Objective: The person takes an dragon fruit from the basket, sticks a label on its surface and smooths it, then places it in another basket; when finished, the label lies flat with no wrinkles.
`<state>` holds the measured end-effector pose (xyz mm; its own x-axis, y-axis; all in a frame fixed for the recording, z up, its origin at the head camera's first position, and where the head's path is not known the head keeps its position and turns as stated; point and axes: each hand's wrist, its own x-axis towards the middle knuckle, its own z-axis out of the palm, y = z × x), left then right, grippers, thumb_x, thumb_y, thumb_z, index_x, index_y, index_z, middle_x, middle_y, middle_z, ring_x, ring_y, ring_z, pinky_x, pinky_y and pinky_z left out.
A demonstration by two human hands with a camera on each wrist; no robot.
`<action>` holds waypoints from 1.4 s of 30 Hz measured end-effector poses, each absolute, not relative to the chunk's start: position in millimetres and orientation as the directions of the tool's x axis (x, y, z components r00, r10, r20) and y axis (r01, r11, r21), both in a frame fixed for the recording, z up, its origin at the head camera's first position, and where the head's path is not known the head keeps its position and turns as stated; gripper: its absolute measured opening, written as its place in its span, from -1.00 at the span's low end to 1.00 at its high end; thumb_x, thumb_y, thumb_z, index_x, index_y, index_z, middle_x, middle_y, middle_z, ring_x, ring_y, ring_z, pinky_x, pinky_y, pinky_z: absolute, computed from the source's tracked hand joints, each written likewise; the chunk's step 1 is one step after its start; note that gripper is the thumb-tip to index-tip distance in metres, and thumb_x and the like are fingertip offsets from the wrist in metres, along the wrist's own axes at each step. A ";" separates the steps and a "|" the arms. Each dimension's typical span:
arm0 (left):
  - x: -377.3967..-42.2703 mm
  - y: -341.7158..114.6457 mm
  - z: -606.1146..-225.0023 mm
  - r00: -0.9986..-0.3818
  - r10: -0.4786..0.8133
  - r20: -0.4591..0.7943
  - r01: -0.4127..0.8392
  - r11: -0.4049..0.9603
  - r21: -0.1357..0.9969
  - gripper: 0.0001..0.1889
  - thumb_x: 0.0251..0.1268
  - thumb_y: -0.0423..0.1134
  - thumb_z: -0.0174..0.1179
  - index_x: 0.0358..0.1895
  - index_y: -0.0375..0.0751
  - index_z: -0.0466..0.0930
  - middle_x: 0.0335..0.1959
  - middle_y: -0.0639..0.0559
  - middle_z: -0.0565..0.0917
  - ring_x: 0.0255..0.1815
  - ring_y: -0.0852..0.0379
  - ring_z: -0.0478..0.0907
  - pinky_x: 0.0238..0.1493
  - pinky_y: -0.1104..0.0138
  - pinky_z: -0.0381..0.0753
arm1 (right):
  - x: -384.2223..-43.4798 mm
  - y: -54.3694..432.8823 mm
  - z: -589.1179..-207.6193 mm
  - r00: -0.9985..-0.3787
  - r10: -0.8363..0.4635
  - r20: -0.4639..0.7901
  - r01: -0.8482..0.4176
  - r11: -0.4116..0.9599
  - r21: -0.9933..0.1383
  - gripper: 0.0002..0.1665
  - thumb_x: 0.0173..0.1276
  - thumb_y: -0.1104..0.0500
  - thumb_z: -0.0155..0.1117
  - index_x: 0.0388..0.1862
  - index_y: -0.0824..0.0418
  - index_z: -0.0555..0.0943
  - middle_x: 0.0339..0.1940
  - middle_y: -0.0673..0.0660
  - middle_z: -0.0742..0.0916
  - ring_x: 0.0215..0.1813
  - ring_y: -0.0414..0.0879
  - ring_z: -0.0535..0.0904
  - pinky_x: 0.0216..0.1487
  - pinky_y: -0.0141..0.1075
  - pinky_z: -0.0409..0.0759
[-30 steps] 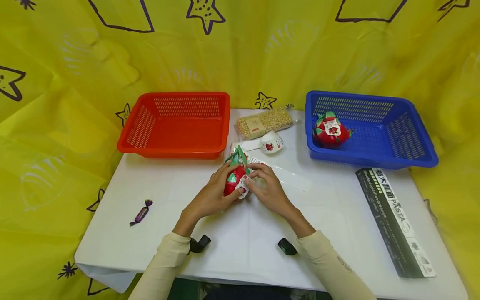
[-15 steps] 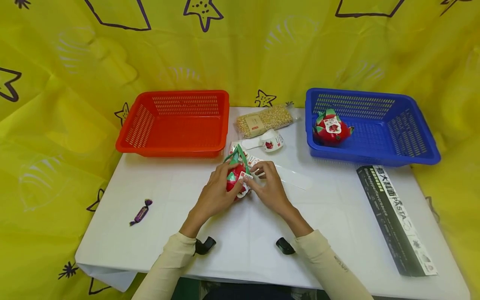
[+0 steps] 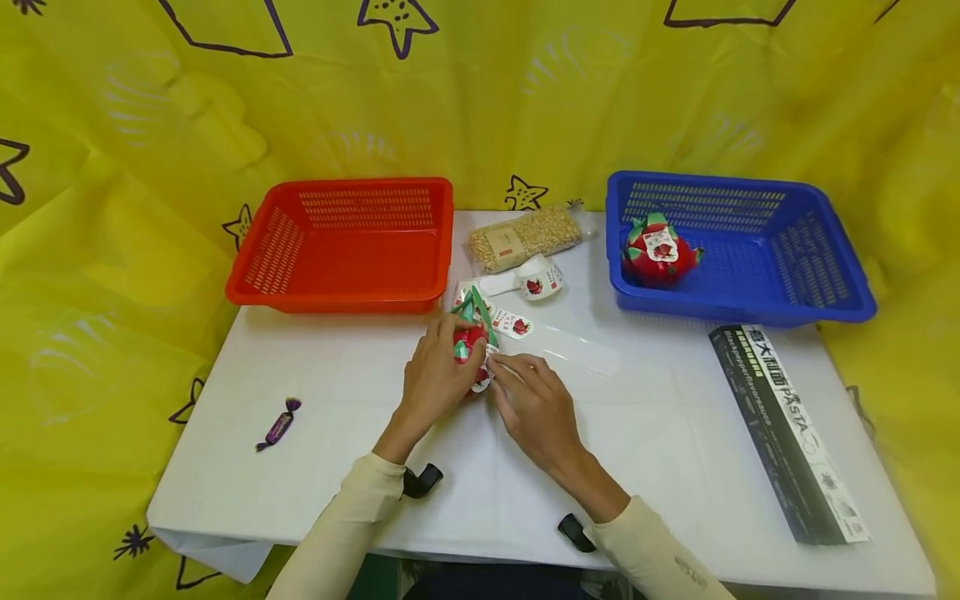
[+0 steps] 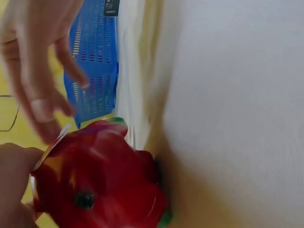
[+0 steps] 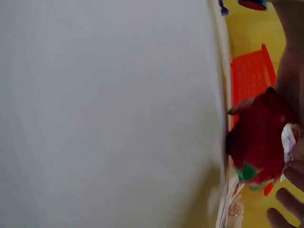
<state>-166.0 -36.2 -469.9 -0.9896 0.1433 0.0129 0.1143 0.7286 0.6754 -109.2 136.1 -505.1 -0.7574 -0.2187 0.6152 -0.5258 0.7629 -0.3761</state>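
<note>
My left hand (image 3: 433, 371) holds a shiny red dragon fruit (image 3: 467, 340) with green leaf tips, thumb on the near side. A white sticker (image 3: 482, 382) with a red fruit print sits on it. In the left wrist view one edge of that sticker stands out from the fruit (image 4: 109, 171). My right hand (image 3: 536, 408) has its fingertips at the sticker, mostly extended. The right wrist view shows the sticker (image 5: 288, 140) partly covered by fingers. Just behind the fruit lies a clear strip (image 3: 577, 350) with a printed label (image 3: 513, 325) at its end.
A red basket (image 3: 337, 302) stands back left, a blue basket (image 3: 750, 310) back right with another labelled dragon fruit (image 3: 660, 250). Between them lie a bag of corn kernels (image 3: 547, 229) and a curled white label strip (image 3: 532, 279). A wrapped candy (image 3: 279, 427) and pasta box (image 3: 787, 433) flank my hands.
My right hand has swung lower and its fingertips have drawn together at the sticker. My left hand has turned a little over the fruit, its wrist moving right. The view has shifted slightly.
</note>
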 end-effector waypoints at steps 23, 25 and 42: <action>-165.5 -67.3 -475.6 -0.888 0.459 -0.025 0.297 0.613 0.732 -0.07 0.34 0.04 0.46 0.63 -0.02 0.10 0.59 -0.16 0.26 0.47 -0.14 0.37 0.30 -0.05 0.62 | -112.3 143.4 -495.2 -0.845 -0.360 0.395 -0.503 0.786 -0.360 -0.22 0.39 0.20 0.44 0.58 0.17 0.47 0.58 0.07 0.54 0.58 0.18 0.41 0.33 0.14 0.59; -165.1 -64.9 -476.6 -0.892 0.452 -0.013 0.304 0.619 0.725 -0.07 0.33 0.03 0.47 0.62 -0.03 0.10 0.63 -0.18 0.22 0.51 -0.16 0.33 0.33 -0.08 0.59 | -113.1 142.8 -494.2 -0.856 -0.355 0.377 -0.490 0.791 -0.367 -0.21 0.40 0.20 0.43 0.60 0.18 0.45 0.60 0.09 0.52 0.59 0.21 0.40 0.34 0.16 0.58; -169.8 -39.2 -468.0 -0.978 0.208 0.016 0.162 0.708 0.688 -0.61 0.53 0.08 0.24 0.22 -0.02 0.48 0.16 -0.01 0.62 0.05 -0.17 0.67 -0.17 -0.04 0.68 | -91.8 148.3 -492.4 -0.878 -0.367 0.306 -0.472 0.770 -0.430 -0.14 0.37 0.20 0.46 0.63 0.19 0.39 0.63 0.14 0.47 0.60 0.22 0.38 0.37 0.22 0.55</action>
